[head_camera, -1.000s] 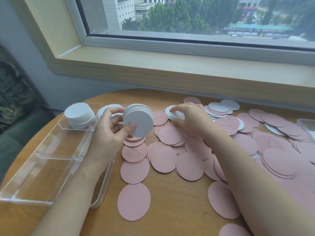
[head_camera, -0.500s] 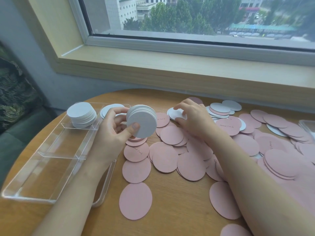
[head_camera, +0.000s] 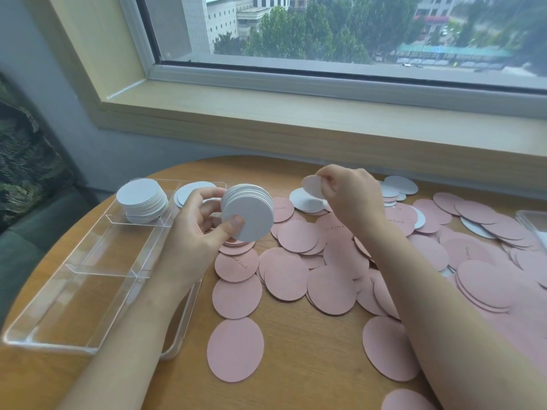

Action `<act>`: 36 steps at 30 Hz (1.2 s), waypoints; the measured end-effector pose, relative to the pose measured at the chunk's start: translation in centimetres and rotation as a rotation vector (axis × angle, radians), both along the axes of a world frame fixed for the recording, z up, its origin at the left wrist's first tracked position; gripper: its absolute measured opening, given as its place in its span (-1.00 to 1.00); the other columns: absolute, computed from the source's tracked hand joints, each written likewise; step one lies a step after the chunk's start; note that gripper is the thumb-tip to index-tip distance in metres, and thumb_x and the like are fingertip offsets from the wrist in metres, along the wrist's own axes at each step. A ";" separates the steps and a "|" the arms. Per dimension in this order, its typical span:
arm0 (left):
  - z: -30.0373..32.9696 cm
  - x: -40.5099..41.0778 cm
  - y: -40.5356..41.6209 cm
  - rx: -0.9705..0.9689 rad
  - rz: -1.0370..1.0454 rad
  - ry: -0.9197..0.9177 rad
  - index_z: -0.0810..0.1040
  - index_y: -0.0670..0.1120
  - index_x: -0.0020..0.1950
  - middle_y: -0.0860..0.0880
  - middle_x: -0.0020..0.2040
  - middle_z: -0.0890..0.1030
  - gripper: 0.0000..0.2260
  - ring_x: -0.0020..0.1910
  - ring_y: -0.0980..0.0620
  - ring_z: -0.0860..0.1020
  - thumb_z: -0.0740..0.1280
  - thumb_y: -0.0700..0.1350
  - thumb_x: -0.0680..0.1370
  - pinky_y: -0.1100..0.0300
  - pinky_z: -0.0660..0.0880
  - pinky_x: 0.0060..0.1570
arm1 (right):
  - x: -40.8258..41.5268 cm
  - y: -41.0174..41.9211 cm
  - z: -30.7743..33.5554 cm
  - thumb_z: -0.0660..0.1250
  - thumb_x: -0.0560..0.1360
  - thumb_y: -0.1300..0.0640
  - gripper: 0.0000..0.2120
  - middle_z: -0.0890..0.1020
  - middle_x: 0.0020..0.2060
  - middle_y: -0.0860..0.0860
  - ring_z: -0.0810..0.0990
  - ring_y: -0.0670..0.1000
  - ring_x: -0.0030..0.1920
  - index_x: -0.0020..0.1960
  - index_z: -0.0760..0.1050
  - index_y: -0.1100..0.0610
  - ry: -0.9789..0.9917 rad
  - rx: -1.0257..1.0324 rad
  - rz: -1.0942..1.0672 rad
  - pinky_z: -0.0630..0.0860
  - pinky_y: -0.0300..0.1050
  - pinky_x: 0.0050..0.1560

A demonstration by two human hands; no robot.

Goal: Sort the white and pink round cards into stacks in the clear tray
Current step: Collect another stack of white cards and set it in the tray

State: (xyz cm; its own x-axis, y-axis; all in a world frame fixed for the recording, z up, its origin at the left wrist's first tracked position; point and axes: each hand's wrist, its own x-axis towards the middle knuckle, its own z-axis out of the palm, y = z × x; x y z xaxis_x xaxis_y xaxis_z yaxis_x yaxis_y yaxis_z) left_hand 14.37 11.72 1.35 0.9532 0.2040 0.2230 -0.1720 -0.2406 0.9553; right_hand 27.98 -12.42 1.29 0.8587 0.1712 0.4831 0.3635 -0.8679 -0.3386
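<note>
My left hand [head_camera: 198, 232] grips a thick stack of white round cards [head_camera: 251, 214] on edge, just right of the clear tray [head_camera: 97, 279]. My right hand [head_camera: 352, 199] pinches a single white card [head_camera: 312, 186], lifted above the table beside more white cards [head_camera: 305, 201]. In the tray's far left compartment stands a stack of white cards [head_camera: 142, 199]; a thinner white pile [head_camera: 189, 190] lies in the far right one. Pink round cards [head_camera: 284, 276] lie scattered over the table, some with writing.
The round wooden table [head_camera: 313, 350] stands against a wall under a window sill [head_camera: 296, 113]. The tray's near compartments hold nothing. A second clear container edge [head_camera: 532, 220] shows at the far right. A patterned cushion [head_camera: 23, 161] sits left.
My right hand has lifted a single white card off the pile and raised it. My left hand keeps holding the white stack in about the same place.
</note>
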 end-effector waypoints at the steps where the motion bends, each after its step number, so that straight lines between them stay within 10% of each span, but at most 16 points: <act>1: 0.0 0.0 0.0 0.003 -0.003 0.005 0.48 0.00 0.28 0.04 0.08 0.71 -0.65 -0.02 0.05 0.68 0.48 -0.17 0.54 0.29 0.59 -0.10 | -0.2 0.0 0.4 0.24 0.59 0.15 -0.78 0.72 -0.15 0.07 0.61 0.22 -0.10 0.10 0.65 0.07 -0.032 0.037 -0.030 0.39 -0.05 -0.11; 7: 0.3 -0.1 -0.3 0.019 -0.071 0.018 0.56 0.15 0.22 0.11 0.11 0.70 -0.65 0.02 -0.01 0.68 0.51 -0.04 0.46 0.21 0.63 -0.03 | -3.4 0.8 2.3 0.30 0.54 0.22 -0.82 0.69 -0.20 -0.14 0.63 -0.07 -0.15 -0.02 0.67 0.06 0.128 0.583 0.158 0.59 -0.07 -0.11; 17: 0.3 -1.4 -3.0 0.129 -0.159 0.103 0.57 0.22 0.13 0.19 0.04 0.67 -0.68 -0.17 0.03 0.69 0.55 -0.06 0.47 -0.14 0.63 0.05 | -11.6 -0.1 0.9 0.23 0.64 0.32 -0.80 0.71 -0.04 0.17 0.68 0.15 -0.09 0.14 0.61 0.24 0.574 0.985 0.419 0.67 0.06 -0.07; 24: 0.0 -3.8 -5.0 0.139 -0.144 0.101 0.52 0.22 0.14 0.09 0.07 0.67 -0.59 -0.06 -0.01 0.65 0.52 0.12 0.33 -0.09 0.60 0.06 | -15.6 -2.0 0.8 0.13 0.70 0.09 -0.71 0.64 0.21 0.04 0.60 0.10 0.22 0.34 0.53 0.09 0.661 0.875 0.602 0.56 -0.02 0.23; 36: -2.0 -8.3 -8.0 0.383 -0.097 0.018 0.55 0.17 0.28 0.25 -0.08 0.60 -0.61 -0.17 0.12 0.56 0.47 -0.19 0.53 0.39 0.45 -0.13 | -18.4 -2.8 -1.9 0.31 0.52 0.08 -0.55 0.58 0.21 -0.14 0.54 -0.13 0.23 0.39 0.39 -0.04 0.449 0.428 0.448 0.49 -0.02 0.25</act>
State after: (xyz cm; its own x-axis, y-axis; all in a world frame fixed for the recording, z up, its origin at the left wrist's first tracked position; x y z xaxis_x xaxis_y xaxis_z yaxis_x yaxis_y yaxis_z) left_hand 6.07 3.74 -0.70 0.9685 0.0182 0.2483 -0.1951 -0.5638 0.8025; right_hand 9.57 -15.23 -0.56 0.8809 0.4256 0.2070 0.3982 -0.4299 -0.8104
